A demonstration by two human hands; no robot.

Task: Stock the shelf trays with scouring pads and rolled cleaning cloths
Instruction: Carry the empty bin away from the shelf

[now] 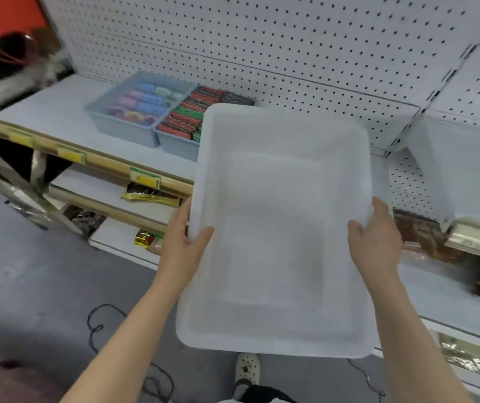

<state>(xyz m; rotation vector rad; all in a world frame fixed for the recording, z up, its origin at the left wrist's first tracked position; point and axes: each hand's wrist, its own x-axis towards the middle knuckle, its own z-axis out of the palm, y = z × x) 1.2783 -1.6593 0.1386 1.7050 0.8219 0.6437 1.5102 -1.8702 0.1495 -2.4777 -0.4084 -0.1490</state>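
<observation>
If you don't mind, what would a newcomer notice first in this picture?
The large white translucent plastic tray fills the centre, gripped at its sides by the left hand and right hand. Behind it on the shelf sit two grey plastic trays: one with colourful rolled cloths, one with red and green packs.

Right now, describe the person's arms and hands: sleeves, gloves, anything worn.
No sleeve shows on the left forearm or the right forearm; both are uncovered down to the frame's lower edge. The left hand and right hand wear no gloves. No watch, bracelet or ring is visible, though the picture is slightly soft.
</observation>
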